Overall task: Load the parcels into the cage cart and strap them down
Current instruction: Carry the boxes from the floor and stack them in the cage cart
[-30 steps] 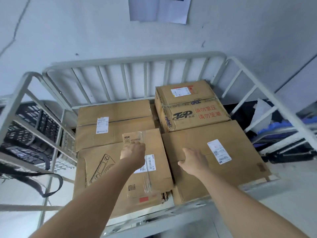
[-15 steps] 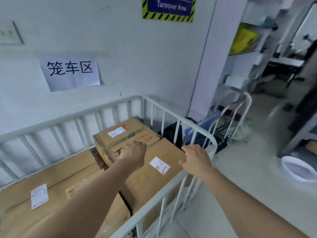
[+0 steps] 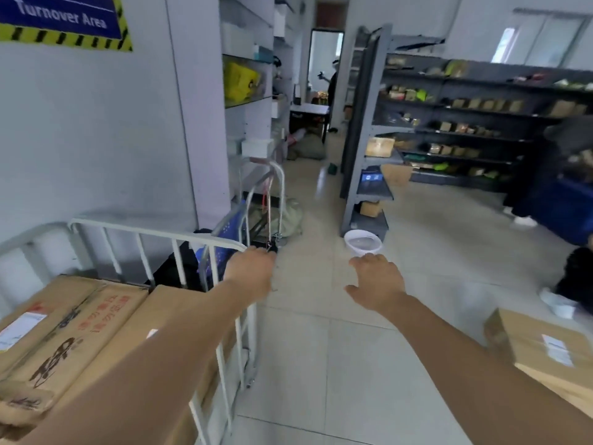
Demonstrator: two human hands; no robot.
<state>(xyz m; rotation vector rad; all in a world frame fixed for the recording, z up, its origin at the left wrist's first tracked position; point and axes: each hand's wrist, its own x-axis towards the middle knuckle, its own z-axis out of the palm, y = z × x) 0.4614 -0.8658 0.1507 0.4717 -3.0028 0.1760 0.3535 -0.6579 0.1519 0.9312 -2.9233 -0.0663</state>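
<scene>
1. The parcels lie packed flat inside the cage cart, low left. A loose parcel sits low right, probably the next to load.
2. The right hand reaches out over the floor, fingers spread, holding nothing.
3. The left hand is at the cart's corner rail. Its fingers are hidden, so I cannot tell any grip.
4. Around them are a tiled floor, stocked shelving and a white bucket.

From my end I see two bare forearms, uncovered right down to the bottom of my view, and two bare hands, the left hand and the right hand.
</scene>
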